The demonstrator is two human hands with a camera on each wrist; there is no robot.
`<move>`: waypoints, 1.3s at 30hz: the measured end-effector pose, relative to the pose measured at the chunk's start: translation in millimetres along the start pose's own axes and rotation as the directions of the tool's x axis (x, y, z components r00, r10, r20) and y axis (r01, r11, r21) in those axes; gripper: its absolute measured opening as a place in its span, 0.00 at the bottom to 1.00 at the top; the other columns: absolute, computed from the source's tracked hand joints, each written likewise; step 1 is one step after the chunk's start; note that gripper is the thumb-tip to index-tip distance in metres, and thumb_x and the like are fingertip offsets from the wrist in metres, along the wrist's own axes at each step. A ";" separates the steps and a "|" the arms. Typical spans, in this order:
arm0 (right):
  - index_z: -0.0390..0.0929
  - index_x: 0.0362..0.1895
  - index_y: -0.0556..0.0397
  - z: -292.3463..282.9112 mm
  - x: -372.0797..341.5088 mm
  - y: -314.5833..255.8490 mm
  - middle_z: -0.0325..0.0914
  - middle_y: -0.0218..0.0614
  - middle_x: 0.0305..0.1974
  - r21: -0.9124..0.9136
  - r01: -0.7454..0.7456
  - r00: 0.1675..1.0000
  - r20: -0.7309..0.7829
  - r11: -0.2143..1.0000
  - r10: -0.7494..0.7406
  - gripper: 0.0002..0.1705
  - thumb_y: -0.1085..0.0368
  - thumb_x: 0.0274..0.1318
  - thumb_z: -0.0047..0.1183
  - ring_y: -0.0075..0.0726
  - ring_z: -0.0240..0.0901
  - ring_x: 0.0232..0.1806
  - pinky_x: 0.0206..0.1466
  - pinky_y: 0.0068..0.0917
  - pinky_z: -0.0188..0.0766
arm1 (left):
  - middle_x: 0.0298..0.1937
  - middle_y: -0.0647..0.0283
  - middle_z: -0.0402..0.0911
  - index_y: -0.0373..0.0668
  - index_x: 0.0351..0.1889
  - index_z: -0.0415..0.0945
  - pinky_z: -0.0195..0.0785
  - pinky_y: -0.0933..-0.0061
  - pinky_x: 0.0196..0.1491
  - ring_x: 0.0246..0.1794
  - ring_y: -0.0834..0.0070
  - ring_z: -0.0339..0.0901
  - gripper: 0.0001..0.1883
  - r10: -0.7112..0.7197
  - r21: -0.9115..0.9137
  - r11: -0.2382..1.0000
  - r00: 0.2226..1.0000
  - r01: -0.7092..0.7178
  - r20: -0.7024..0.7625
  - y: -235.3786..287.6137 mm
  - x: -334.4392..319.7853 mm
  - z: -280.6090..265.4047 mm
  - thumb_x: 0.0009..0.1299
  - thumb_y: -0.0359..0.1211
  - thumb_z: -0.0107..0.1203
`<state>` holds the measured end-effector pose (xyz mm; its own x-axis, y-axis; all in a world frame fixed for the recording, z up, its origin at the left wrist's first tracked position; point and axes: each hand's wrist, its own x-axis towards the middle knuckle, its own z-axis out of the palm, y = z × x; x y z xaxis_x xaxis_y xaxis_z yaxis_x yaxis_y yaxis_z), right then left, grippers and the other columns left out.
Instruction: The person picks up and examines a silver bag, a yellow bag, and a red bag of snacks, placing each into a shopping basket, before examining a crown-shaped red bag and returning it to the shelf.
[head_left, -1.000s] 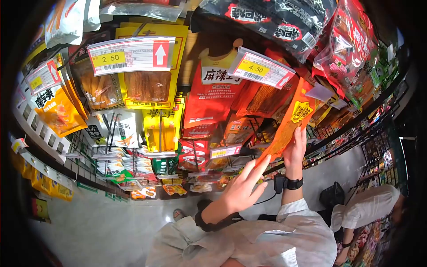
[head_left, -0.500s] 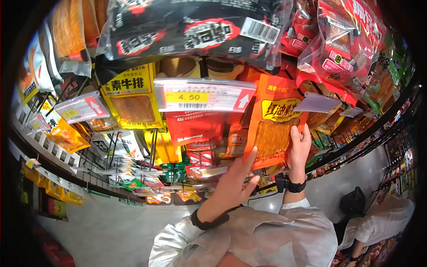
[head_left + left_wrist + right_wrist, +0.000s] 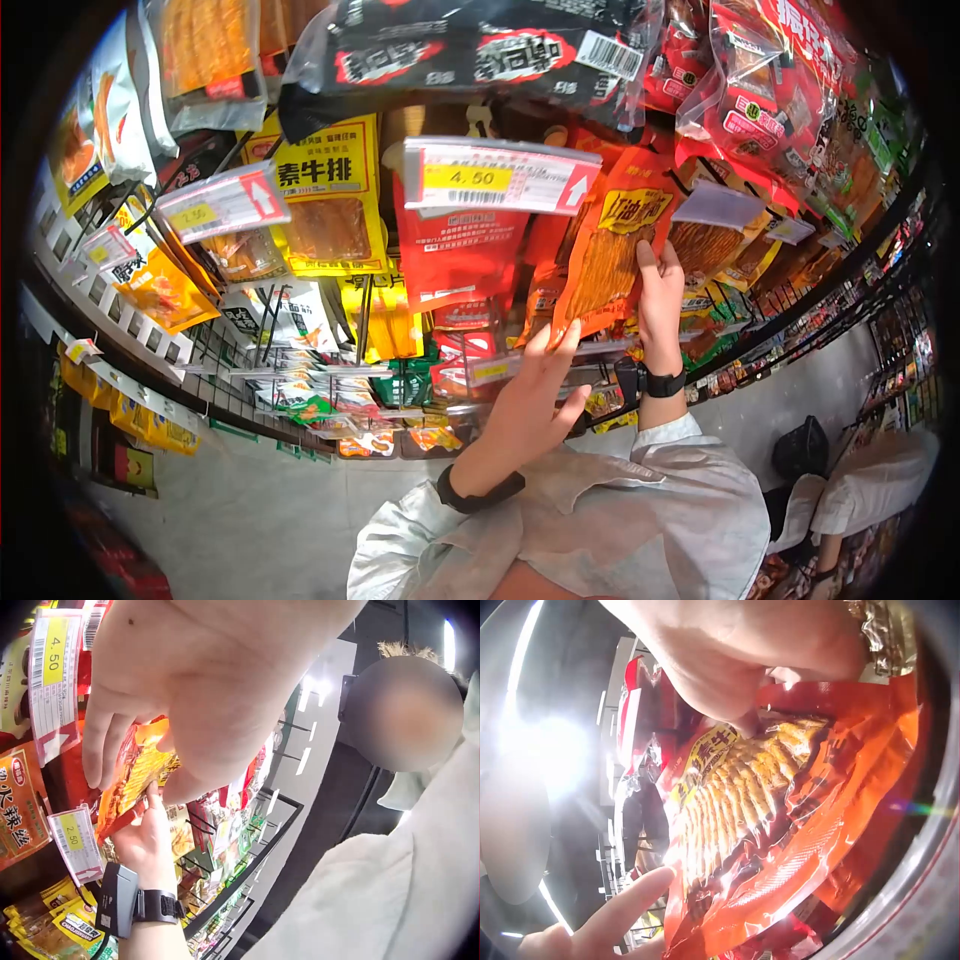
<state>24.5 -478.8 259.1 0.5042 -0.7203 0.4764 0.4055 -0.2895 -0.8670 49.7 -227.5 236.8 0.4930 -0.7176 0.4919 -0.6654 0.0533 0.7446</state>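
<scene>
An orange-red snack packet [image 3: 612,262] with a yellow label hangs tilted at the rack, right of the 4.50 price tag [image 3: 500,178]. My right hand [image 3: 661,305] pinches its right side, thumb on the front, other fingers mostly hidden behind. Fingertips of my left hand [image 3: 530,405] touch its lower left edge, fingers extended and thumb apart. The right wrist view shows ribbed brown food through the packet [image 3: 735,795], the right hand [image 3: 757,645] above and left fingers [image 3: 622,911] at the lower left. In the left wrist view, the left hand [image 3: 202,682] partly covers the packet [image 3: 139,776].
Black packs [image 3: 460,55] hang above, and red bags [image 3: 765,110] at the upper right. Yellow packets [image 3: 325,205] and a red packet [image 3: 460,245] hang to the left. A dark shelf rail [image 3: 790,325] curves along the right. Another person [image 3: 870,485] is at the lower right.
The packet, seen nearly edge-on a second ago, faced the head camera more fully, then tilted slightly again. Both hands stay on it. The head view has shifted along the rack.
</scene>
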 end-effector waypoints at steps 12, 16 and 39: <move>0.72 0.58 0.57 11.3 -74.9 -42.6 0.78 0.33 0.55 0.125 0.090 0.985 -0.155 0.988 -0.070 0.17 0.62 0.72 0.48 0.25 0.74 0.53 0.59 0.28 0.68 | 0.71 0.51 0.59 0.38 0.73 0.60 0.73 0.69 0.52 0.51 0.67 0.77 0.36 -0.029 -0.409 0.912 0.999 0.038 0.029 -0.6 -91.6 -37.2 0.66 0.25 0.60; 0.71 0.60 0.58 3.1 -100.6 -64.7 0.78 0.32 0.55 0.032 0.096 0.973 -0.213 0.995 -0.087 0.18 0.62 0.72 0.48 0.26 0.74 0.55 0.60 0.29 0.69 | 0.70 0.51 0.61 0.39 0.73 0.60 0.73 0.70 0.52 0.52 0.68 0.78 0.35 0.002 -0.496 0.867 0.996 0.040 0.084 -3.2 -109.6 -35.7 0.66 0.23 0.60; 0.70 0.63 0.56 -79.7 -249.0 -45.6 0.78 0.30 0.55 -0.050 -0.491 0.865 0.090 0.870 0.493 0.27 0.68 0.61 0.60 0.23 0.73 0.54 0.59 0.27 0.70 | 0.65 0.54 0.66 0.36 0.77 0.46 0.67 0.70 0.59 0.60 0.68 0.71 0.38 -0.350 -0.494 0.807 0.936 0.323 0.039 -29.1 -144.1 65.0 0.72 0.26 0.54</move>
<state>-180.3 -336.4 168.3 0.7049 -0.7093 -0.0021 0.0674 0.0700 -0.9953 -38.3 -170.8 114.9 0.6723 -0.7176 0.1818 -0.1008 0.1546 0.9828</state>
